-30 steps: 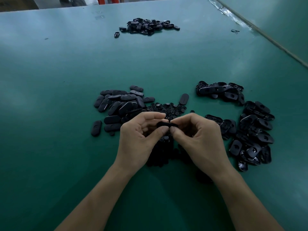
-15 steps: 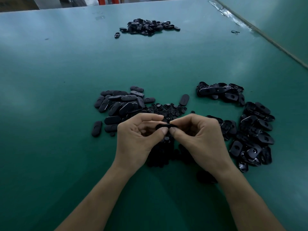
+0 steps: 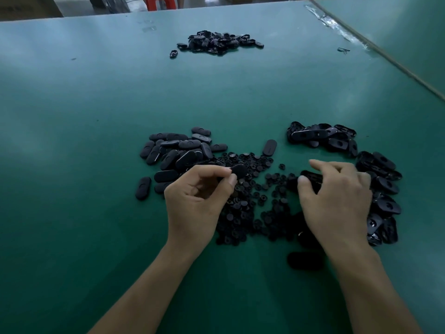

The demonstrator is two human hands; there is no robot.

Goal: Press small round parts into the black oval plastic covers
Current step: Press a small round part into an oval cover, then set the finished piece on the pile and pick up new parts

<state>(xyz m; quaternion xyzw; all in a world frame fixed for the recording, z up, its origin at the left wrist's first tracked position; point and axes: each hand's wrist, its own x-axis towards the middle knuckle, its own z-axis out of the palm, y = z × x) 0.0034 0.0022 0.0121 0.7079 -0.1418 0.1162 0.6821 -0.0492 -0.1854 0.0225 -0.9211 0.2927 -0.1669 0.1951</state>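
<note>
Green table (image 3: 96,116); red stool (image 3: 160,2) beyond far edge.

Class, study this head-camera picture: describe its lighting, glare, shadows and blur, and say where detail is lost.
Head view: dim light overall; a pale sheen washes the green table at far left; shadow by the wrists swallows the nearest round parts and a lone cover; the right hand looks motion-blurred, the left hand, pinching an oval cover, sharper.

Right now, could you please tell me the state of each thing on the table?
left hand, pinching oval cover
right hand, spread over second cover, grip unclear
round parts, loose, scattered between hands
left pile, smooth side up
right pile, hollow side up
</note>
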